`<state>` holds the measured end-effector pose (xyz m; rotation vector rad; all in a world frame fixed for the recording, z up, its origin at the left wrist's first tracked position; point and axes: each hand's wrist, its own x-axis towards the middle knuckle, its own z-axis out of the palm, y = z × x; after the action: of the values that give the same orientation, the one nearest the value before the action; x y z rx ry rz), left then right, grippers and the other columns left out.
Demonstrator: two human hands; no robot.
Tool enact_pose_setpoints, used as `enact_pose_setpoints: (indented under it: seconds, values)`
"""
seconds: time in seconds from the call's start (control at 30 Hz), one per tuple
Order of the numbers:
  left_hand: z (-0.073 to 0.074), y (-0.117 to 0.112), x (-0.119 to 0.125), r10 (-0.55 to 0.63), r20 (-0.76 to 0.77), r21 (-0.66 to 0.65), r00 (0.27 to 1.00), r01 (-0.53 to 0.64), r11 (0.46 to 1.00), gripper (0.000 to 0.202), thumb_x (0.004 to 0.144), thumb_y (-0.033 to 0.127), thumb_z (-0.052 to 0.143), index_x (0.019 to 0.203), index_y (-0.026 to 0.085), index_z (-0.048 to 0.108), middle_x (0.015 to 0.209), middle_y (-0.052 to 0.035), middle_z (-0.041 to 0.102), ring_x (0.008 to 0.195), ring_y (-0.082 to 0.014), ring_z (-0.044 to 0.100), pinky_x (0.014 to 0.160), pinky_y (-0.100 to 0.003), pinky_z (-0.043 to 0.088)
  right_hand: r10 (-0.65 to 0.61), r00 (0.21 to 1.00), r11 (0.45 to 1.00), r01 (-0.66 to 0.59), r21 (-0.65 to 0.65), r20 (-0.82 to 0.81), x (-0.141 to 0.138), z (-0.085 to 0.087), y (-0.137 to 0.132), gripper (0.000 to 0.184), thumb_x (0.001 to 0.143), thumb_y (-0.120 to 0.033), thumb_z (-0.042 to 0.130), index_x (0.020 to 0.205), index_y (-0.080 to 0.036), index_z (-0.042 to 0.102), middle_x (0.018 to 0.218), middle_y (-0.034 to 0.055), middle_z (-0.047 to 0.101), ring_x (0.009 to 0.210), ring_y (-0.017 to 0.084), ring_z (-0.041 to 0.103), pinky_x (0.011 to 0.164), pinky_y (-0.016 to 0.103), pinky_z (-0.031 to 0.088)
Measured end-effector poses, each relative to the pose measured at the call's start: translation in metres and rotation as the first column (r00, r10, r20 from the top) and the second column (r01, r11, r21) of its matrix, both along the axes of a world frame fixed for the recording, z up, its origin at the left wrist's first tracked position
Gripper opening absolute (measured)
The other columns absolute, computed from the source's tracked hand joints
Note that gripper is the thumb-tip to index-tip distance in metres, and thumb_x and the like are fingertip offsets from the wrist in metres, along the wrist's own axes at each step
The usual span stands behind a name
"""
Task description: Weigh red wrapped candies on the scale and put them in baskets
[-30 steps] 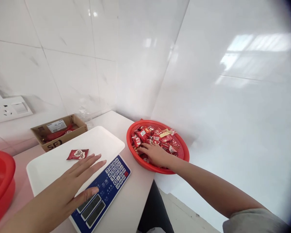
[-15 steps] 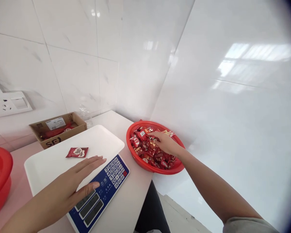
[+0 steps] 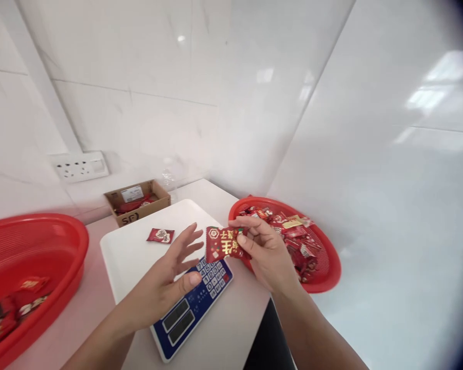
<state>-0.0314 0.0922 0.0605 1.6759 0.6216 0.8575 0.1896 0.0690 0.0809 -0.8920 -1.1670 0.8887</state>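
Note:
Between thumb and fingers, my right hand [image 3: 268,252] pinches a red candy packet [image 3: 221,243] with gold lettering, held up over the scale's right edge. Close to the packet's left end, my left hand [image 3: 173,277] has its fingers apart and holds nothing. Beneath it is a digital scale [image 3: 133,257] with a white pan and a blue keypad panel, part of which my left hand covers. One small red packet [image 3: 160,236] lies on the pan. Behind my right hand stands a red basket [image 3: 334,267] of wrapped candies, partly hidden by that hand.
A second red basket [image 3: 67,226] with a few packets inside stands at the left. Behind the scale sits a cardboard box [image 3: 148,209] holding red packets, beside a clear plastic bottle [image 3: 168,174]. White tiled walls close the corner; a socket panel [image 3: 81,167] is on the left one.
My right hand has come out of the basket with a red candy packet and moved toward my left hand. The view has turned left, showing more of the left basket.

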Motion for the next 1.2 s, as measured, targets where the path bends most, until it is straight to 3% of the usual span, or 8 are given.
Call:
enact_pose_setpoints:
  seconds: [0.2, 0.43, 0.57, 0.67, 0.8, 0.9, 1.03, 1.2]
  values:
    - [0.009, 0.002, 0.005, 0.149, 0.240, -0.186, 0.959, -0.105, 0.977, 0.052, 0.092, 0.048, 0.055, 0.140, 0.029, 0.046, 0.136, -0.0085, 0.058, 0.115, -0.0255, 0.061, 0.084, -0.037, 0.060, 0.125, 0.992, 0.990, -0.126, 0.060, 0.033, -0.054, 0.002, 0.014, 0.019, 0.083, -0.028, 0.070, 0.102, -0.028, 0.069, 0.105, 0.0015, 0.073, 0.090, 0.017, 0.067, 0.080, 0.032, 0.057]
    - [0.022, 0.023, -0.008, 0.463, 0.128, 0.066, 0.877, -0.473, 0.879, 0.029, 0.088, 0.044, 0.061, 0.102, 0.019, 0.066, 0.092, -0.0037, 0.068, 0.079, -0.0175, 0.063, 0.070, -0.031, 0.056, 0.036, 0.985, 0.999, -0.038, 0.012, 0.170, -0.075, 0.001, 0.033, 0.023, 0.081, -0.034, 0.069, 0.101, -0.024, 0.066, 0.094, 0.0036, 0.070, 0.085, 0.020, 0.064, 0.076, 0.036, 0.055]
    - [0.022, 0.031, -0.020, 0.571, 0.072, 0.156, 0.818, -0.574, 0.804, 0.027, 0.087, 0.045, 0.061, 0.099, 0.022, 0.067, 0.095, -0.0029, 0.070, 0.085, -0.0189, 0.064, 0.077, -0.032, 0.053, 0.261, 0.943, 0.963, -0.241, -0.117, 0.208, -0.082, 0.002, 0.041, 0.028, 0.081, -0.028, 0.068, 0.108, -0.023, 0.064, 0.097, 0.0029, 0.072, 0.087, 0.020, 0.066, 0.080, 0.037, 0.054]
    - [0.020, 0.035, -0.023, 0.554, 0.085, 0.094, 0.828, -0.560, 0.823, 0.031, 0.087, 0.049, 0.060, 0.103, 0.023, 0.064, 0.099, -0.0031, 0.069, 0.086, -0.0194, 0.065, 0.074, -0.031, 0.053, 0.420, 0.901, 0.902, -0.402, -0.158, 0.109, -0.086, 0.001, 0.047, 0.032, 0.082, -0.028, 0.066, 0.113, -0.024, 0.062, 0.104, 0.0026, 0.071, 0.094, 0.020, 0.066, 0.083, 0.036, 0.055]
    - [0.019, 0.034, -0.017, 0.402, 0.049, -0.001, 0.914, -0.402, 0.916, 0.038, 0.085, 0.051, 0.062, 0.108, 0.021, 0.059, 0.093, -0.0034, 0.069, 0.079, -0.0188, 0.065, 0.071, -0.031, 0.052, 0.318, 0.946, 0.945, -0.322, -0.058, -0.070, -0.089, 0.000, 0.056, 0.026, 0.081, -0.037, 0.070, 0.101, -0.022, 0.060, 0.092, 0.0024, 0.072, 0.080, 0.017, 0.067, 0.067, 0.029, 0.056]
    - [0.020, 0.033, -0.013, 0.406, -0.011, 0.064, 0.914, -0.405, 0.912, 0.030, 0.089, 0.048, 0.058, 0.093, 0.019, 0.062, 0.082, -0.0023, 0.067, 0.074, -0.0174, 0.060, 0.067, -0.028, 0.048, 0.277, 0.953, 0.960, -0.281, -0.019, -0.121, -0.087, -0.001, 0.061, 0.026, 0.079, -0.040, 0.074, 0.090, -0.022, 0.058, 0.083, 0.0012, 0.071, 0.071, 0.015, 0.065, 0.063, 0.026, 0.054]
    - [0.023, 0.032, -0.017, 0.398, -0.023, 0.096, 0.917, -0.394, 0.914, 0.032, 0.093, 0.047, 0.050, 0.091, 0.020, 0.067, 0.087, -0.0024, 0.070, 0.077, -0.0174, 0.059, 0.069, -0.027, 0.047, 0.223, 0.974, 0.975, -0.223, -0.005, 0.025, -0.077, -0.003, 0.061, 0.026, 0.087, -0.047, 0.065, 0.083, -0.021, 0.061, 0.070, -0.0010, 0.064, 0.062, 0.013, 0.058, 0.058, 0.024, 0.050]
    - [0.020, 0.036, -0.028, 0.349, -0.016, -0.067, 0.937, -0.349, 0.935, 0.038, 0.095, 0.050, 0.047, 0.105, 0.022, 0.071, 0.098, -0.0028, 0.073, 0.092, -0.0207, 0.061, 0.086, -0.029, 0.047, 0.105, 0.955, 0.994, -0.110, 0.000, 0.278, -0.066, -0.002, 0.060, 0.037, 0.093, -0.046, 0.053, 0.067, -0.020, 0.056, 0.062, -0.0010, 0.061, 0.058, 0.012, 0.052, 0.054, 0.022, 0.042]
